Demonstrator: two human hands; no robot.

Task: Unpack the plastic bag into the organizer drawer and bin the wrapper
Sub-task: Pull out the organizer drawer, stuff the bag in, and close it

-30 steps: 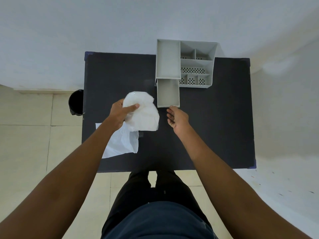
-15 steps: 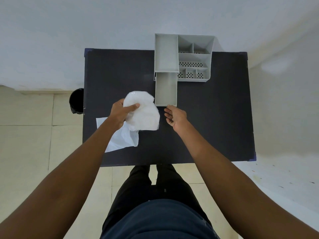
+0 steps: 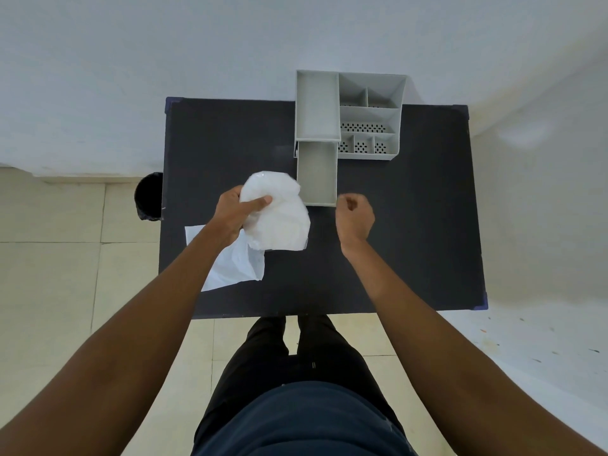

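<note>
My left hand (image 3: pixel 235 210) grips a white translucent plastic bag (image 3: pixel 278 217), bunched and bulging, just above the black table (image 3: pixel 411 225). A flat white wrapper sheet (image 3: pixel 230 264) lies on the table under my left wrist. The grey organizer (image 3: pixel 368 116) stands at the table's far edge. Its drawer (image 3: pixel 316 174) is pulled out toward me and looks empty. My right hand (image 3: pixel 355 217) is curled into a fist just right of the drawer's front corner, with nothing visible in it.
A black bin (image 3: pixel 148 195) stands on the tiled floor beside the table's left edge. A white wall runs behind the table and along the right. My legs stand at the table's near edge.
My right hand left the drawer's front edge, shifted right and closed into a fist. The drawer stands pulled out. My left hand kept its hold on the bag.
</note>
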